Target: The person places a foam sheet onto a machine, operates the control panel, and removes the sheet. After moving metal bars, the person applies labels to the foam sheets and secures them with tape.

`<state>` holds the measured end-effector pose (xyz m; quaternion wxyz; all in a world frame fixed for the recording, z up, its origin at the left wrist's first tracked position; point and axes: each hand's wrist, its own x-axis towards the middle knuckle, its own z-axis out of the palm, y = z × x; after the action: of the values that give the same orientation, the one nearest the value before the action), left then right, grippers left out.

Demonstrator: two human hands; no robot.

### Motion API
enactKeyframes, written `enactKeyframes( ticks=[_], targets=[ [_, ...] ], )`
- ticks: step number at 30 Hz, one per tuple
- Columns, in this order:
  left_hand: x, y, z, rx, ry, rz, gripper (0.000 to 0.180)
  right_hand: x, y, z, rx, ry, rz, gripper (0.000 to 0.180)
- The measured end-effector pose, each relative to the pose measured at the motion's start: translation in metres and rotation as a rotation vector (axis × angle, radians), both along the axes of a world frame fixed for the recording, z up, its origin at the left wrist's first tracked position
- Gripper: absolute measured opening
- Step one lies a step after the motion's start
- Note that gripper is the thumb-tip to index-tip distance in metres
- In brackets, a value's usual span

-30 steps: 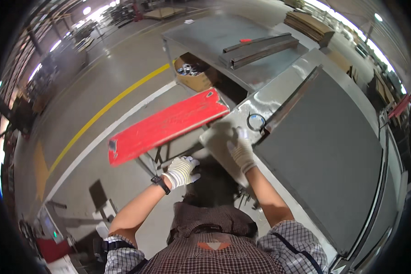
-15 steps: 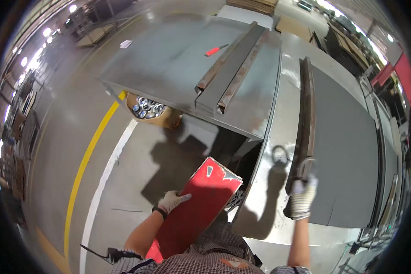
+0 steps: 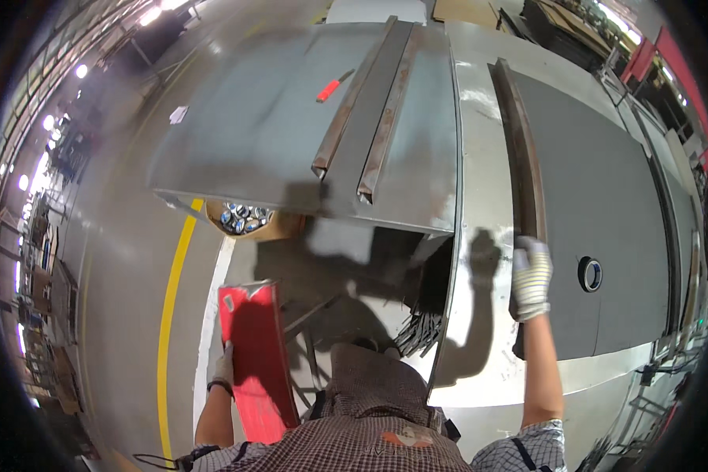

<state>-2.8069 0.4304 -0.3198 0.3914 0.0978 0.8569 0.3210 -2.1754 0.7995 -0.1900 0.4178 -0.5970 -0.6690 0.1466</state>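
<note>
Fingers of the gloved right hand (image 3: 531,277) clamp the rusty steel bar (image 3: 521,157) at 3 o'clock on the surface (image 3: 480,330), while left-hand (image 3: 225,366) fingers grip the red panel (image 3: 256,358) at 8 o'clock.

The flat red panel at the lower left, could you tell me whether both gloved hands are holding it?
No, only the left hand grips the flat red panel; the right hand rests on the long rusty steel bar.

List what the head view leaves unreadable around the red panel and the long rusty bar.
- Left hand: mostly behind the red panel, so its grip is unclear.
- Red panel's near end: hidden by the person's shirt.
- Right hand on the rusty bar: glove hides whether the fingers close round it.
- Carton: table edge covers it.
</note>
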Motion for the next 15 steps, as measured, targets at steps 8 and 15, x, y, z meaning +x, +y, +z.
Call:
enactKeyframes(
  ticks=[8,15],
  targets=[
    [-0.108,0.124,-0.015,0.148,0.891,-0.068,0.047,-0.271,0.108,-0.077,-0.298,-0.326,0.182,0.065],
    [0.02,0.351,0.093,0.703,0.636,-0.718,0.042,-0.295,0.12,-0.119,-0.46,-0.489,-0.019,0.068]
  ],
)
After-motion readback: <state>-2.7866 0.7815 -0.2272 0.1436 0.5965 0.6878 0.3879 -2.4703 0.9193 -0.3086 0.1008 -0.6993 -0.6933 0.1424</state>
